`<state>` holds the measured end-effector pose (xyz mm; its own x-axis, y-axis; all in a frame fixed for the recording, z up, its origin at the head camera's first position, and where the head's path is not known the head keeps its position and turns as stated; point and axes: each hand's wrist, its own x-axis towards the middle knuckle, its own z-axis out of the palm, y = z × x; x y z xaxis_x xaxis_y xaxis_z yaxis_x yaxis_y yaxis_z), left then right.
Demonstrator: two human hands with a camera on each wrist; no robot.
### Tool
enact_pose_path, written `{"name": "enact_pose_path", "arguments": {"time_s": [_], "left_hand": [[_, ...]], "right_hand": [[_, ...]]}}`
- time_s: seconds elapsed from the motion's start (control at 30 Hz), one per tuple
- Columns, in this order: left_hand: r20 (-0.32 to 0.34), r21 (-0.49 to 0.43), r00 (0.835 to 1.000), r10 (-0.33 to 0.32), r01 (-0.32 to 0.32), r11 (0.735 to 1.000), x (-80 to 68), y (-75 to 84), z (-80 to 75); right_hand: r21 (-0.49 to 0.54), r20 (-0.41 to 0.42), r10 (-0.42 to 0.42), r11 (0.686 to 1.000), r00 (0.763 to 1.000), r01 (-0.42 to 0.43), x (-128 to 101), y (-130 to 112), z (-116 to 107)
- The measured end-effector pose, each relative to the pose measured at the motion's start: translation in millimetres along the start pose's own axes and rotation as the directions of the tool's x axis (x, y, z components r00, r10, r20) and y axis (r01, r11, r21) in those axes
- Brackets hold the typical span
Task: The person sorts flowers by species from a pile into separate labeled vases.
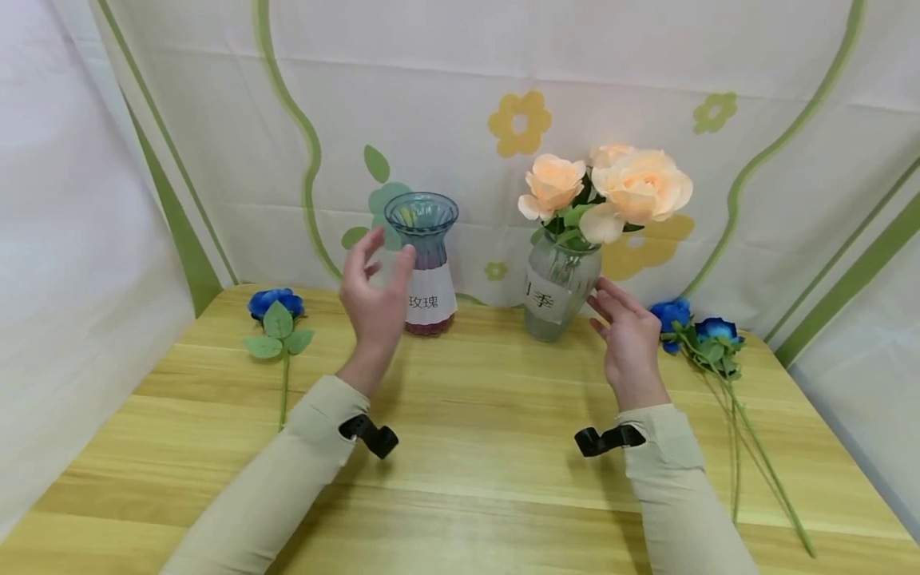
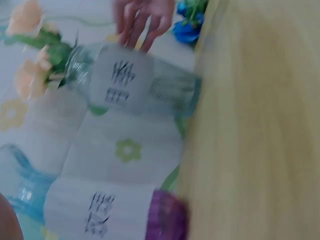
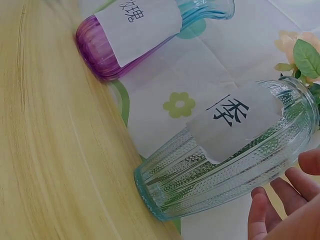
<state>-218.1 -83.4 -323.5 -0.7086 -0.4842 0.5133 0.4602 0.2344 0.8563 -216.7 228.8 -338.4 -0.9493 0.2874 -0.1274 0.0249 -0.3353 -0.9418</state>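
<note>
A clear ribbed glass vase with a white paper label stands at the back of the table, holding several peach roses. My right hand is at the right side of this vase, its fingers loosely bent and the fingertips close to the glass. To the left stands a second vase, blue at the top and purple at the base, also labelled, with no flowers in it. My left hand is raised at its left front, thumb and fingers spread apart and nothing between them.
One blue rose lies on the wooden table at the left. Blue roses with long green stems lie at the right, beyond my right hand. A white curtain with flower prints hangs right behind the vases.
</note>
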Motion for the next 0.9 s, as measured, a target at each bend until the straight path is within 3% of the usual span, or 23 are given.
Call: {"name": "enact_pose_path", "arguments": {"time_s": [0.07, 0.17, 0.3, 0.4, 0.67, 0.9], "left_hand": [[0.06, -0.011, 0.998, -0.021, 0.021, 1.0, 15.5, 0.0, -8.5], [0.175, -0.053, 0.982, -0.066, 0.077, 0.996, 37.4, -0.7, -14.5], [0.324, -0.142, 0.939, -0.116, 0.17, 0.975, 57.5, -2.9, -9.5], [0.391, -0.172, 0.912, -0.128, 0.209, 0.963, 63.9, -4.7, -3.2], [0.435, -0.247, 0.897, -0.085, 0.209, 0.946, 69.7, -14.6, 8.3], [0.431, -0.284, 0.902, -0.027, 0.164, 0.945, 70.9, -24.7, 11.2]], "right_hand": [[0.001, -0.001, 0.0, 1.0, 1.0, 0.0, 0, 1, 2], [0.015, -0.005, 0.004, 1.0, 1.0, -0.004, 0, 2, 4], [0.04, -0.02, 0.008, 0.999, 1.0, -0.008, 0, 2, 2], [0.049, -0.023, 0.01, 0.999, 1.0, -0.009, 0, 1, 0], [0.033, -0.018, 0.021, 0.999, 1.0, -0.021, -1, 2, -3], [0.038, -0.021, -0.001, 0.999, 1.0, 0.002, -1, -3, -4]]}}
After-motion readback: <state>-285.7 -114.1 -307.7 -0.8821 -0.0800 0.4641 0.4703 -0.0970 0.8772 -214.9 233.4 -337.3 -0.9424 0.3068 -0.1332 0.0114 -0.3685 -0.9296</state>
